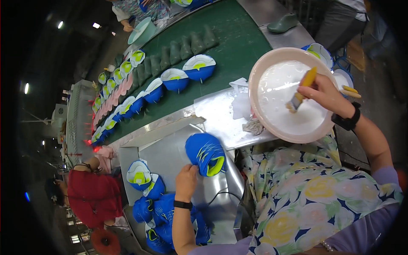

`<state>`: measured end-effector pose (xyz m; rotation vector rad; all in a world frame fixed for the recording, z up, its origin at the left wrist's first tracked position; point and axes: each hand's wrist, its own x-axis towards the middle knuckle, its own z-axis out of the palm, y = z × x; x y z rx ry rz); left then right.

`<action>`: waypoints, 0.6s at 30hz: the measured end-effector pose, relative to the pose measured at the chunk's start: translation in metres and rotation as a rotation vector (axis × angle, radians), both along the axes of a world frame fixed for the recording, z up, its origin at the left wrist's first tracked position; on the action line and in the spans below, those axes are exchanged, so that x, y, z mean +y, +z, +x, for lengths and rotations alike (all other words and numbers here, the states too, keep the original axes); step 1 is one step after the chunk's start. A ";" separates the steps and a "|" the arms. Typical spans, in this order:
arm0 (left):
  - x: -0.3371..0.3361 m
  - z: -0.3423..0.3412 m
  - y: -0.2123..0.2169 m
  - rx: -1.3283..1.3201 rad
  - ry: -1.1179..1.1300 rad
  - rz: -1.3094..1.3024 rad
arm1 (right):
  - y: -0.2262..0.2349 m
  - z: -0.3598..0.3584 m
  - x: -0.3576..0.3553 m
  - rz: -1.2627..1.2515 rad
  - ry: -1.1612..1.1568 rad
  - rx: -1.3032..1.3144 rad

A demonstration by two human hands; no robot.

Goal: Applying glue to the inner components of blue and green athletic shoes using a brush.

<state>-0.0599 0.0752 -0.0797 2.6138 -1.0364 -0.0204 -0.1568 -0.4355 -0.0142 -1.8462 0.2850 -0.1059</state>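
The blue shoe top [203,148] is up over the shiny metal tray [163,148], just in front of the person. The left hand [187,182] has its grip pinched on the shoe top's near edge, thumb and fingers together on the cloth. It looks light and soft, so it should be easy to lift with one hand. The open end with the green lining [216,165] looks floppy, and a hard squeeze there might fold it. The round end seems to hold its shape better. A gentle pinch on the edge looks like a good hold, as it leaves most of the outside free.

The right hand [325,95] has its grip closed on the yellow handle of the brush [309,77]. The handle looks stiff and light, but could get slippery if wet. High on the handle, away from the hairs, is the best place to hold it. The hairs are over the white stuff [276,117] in the pink bowl [255,100]; I can't tell if they touch it
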 end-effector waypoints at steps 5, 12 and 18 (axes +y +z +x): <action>-0.020 -0.001 0.027 0.025 0.217 0.139 | -0.008 0.015 0.034 -0.110 0.179 -0.067; -0.059 0.016 -0.016 0.072 0.066 -0.005 | -0.009 0.006 0.032 -0.588 0.503 -0.165; -0.045 0.065 0.034 0.070 0.212 -0.444 | -0.003 0.002 -0.029 -0.680 0.346 -0.141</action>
